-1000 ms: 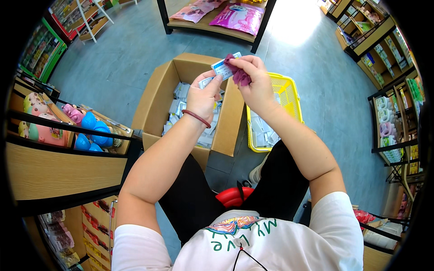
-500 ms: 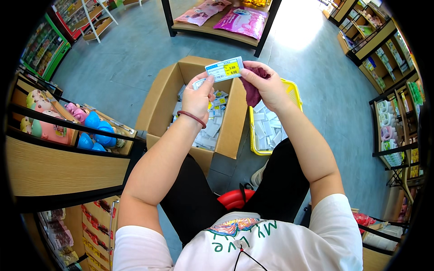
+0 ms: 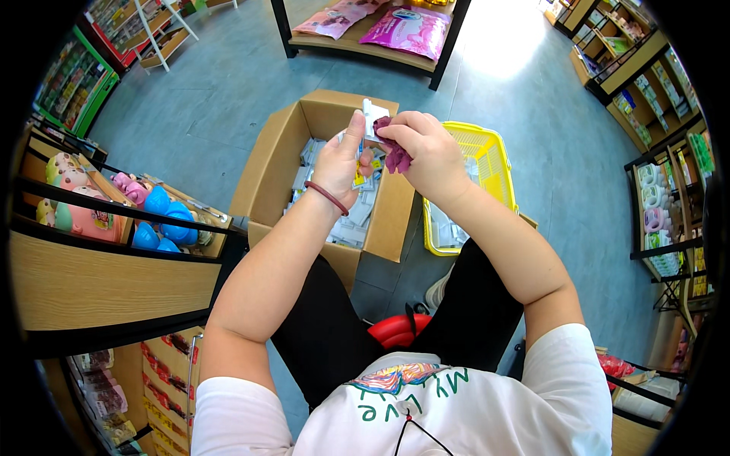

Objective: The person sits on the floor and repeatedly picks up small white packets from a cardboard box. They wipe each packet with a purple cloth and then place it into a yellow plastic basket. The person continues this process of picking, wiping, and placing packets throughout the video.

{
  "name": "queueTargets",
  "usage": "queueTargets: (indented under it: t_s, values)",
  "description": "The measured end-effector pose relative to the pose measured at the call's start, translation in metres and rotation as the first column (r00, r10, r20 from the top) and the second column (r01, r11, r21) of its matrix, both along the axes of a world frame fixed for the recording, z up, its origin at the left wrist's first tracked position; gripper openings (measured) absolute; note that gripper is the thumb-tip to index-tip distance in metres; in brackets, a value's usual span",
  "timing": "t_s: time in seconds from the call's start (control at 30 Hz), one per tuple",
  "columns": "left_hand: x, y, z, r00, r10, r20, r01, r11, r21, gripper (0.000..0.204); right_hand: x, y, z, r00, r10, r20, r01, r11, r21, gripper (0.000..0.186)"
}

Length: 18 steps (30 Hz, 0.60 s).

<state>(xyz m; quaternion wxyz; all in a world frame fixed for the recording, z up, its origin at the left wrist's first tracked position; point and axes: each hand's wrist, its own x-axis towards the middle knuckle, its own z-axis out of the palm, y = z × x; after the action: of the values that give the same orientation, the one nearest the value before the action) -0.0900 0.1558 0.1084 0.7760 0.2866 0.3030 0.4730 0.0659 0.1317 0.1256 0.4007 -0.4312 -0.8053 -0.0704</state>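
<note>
Over the cardboard box, my left hand (image 3: pixel 340 163) grips a shelf price tag (image 3: pixel 372 112) between thumb and fingers. The tag now stands edge-up with its pale back toward me. My right hand (image 3: pixel 432 156) is closed on a crumpled maroon cloth (image 3: pixel 398 158) and presses it against the tag. Below my hands, the open cardboard box (image 3: pixel 394 216) holds many loose white price tags (image 3: pixel 351 228). A yellow plastic basket (image 3: pixel 498 163) stands to the right of the box, with more white tags (image 3: pixel 449 230) inside, partly hidden by my right forearm.
A red round object (image 3: pixel 397 331) sits on the floor between my legs. At the left is a wooden shelf (image 3: pixel 114 292) with toys. Ahead stands a black-framed rack (image 3: pixel 365 55) with pink bags. Stocked shelves (image 3: pixel 660 220) line the right side.
The price tag has turned from its printed face to its pale back. My right hand has moved left, bringing the cloth onto it. More of the yellow basket shows.
</note>
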Motion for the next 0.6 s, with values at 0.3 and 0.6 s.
queueTargets:
  t_s: [0.3, 0.6]
  values:
    - [-0.008, 0.009, -0.014, 0.999, 0.024, -0.021, -0.023, 0.999, 0.041, 0.023, -0.003, -0.005, -0.001, 0.98, 0.141, 0.138, -0.137, 0.99, -0.039, 0.036]
    - [-0.008, 0.005, -0.01, 0.985, 0.017, -0.174, -0.006, 0.998, 0.063, 0.027, 0.0, -0.006, 0.005, 0.981, 0.048, 0.188, -0.056, 0.998, 0.037, 0.036]
